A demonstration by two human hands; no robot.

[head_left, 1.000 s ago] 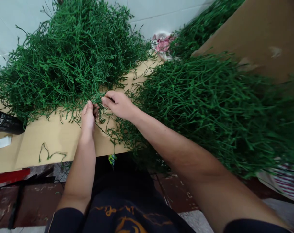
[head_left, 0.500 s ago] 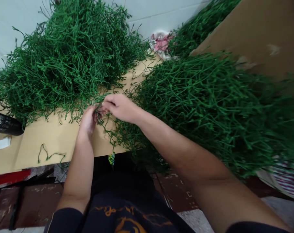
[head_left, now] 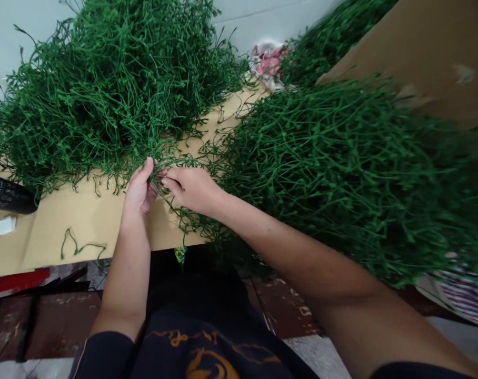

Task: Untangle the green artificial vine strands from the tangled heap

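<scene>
Thin green plastic-looking stems point(head_left: 166, 196) with small branched tips pass between my two hands over the cardboard-covered table point(head_left: 92, 210). My left hand point(head_left: 138, 188) is curled around some of them, thumb raised. Close against it, my right hand point(head_left: 191, 190) pinches stems between thumb and fingers; the exact contact is partly hidden. Behind my hands rises a big heap of green stems point(head_left: 116, 89). A second heap point(head_left: 326, 173) spreads to the right, beneath my right forearm.
A black bottle point(head_left: 10, 193) lies at the left edge, near a small white paper piece point(head_left: 5, 225). One loose stem point(head_left: 78, 248) rests on the cardboard. A brown cardboard sheet point(head_left: 420, 52) leans at the right. Pink-and-white cloth point(head_left: 269, 63) sits by the tiled wall.
My left thumb has lifted away from the stems and points up. My right hand has dropped slightly, staying beside the left. The view has shifted a little.
</scene>
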